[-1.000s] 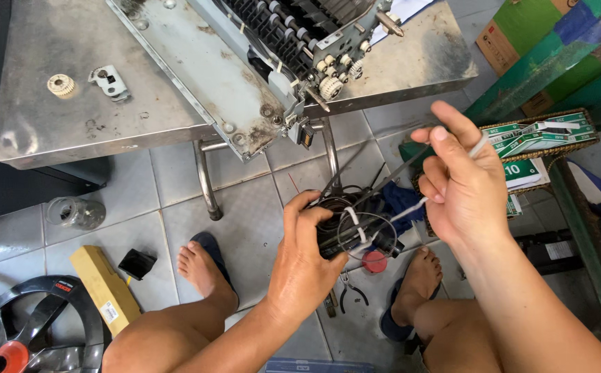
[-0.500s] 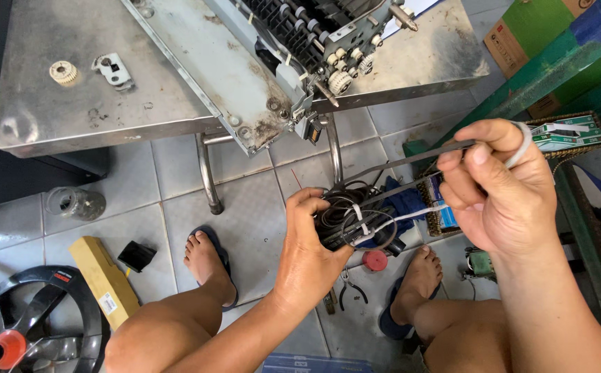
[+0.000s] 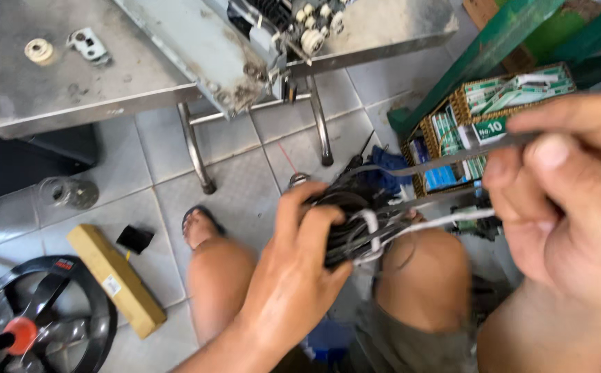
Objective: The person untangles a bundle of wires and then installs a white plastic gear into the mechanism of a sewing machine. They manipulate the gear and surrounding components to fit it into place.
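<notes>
Wire bundle [image 3: 355, 221] (blurred) gripped by left hand [image 3: 293, 276]; right hand [image 3: 563, 200] pinches its strands.

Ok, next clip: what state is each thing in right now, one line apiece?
left hand: closed around the bundle
bundle of black wires: coiled, gripped, white tie around it
right hand: pinching wire strands, pulled taut
white tie: stretched toward the right hand
wicker basket: open, full of small boxes
fan guard: lying flat on the floor

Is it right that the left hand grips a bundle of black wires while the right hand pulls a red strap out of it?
Not quite. In the head view the strap is white, not red. The left hand does grip the bundle of black wires, and the right hand pulls it.
</notes>
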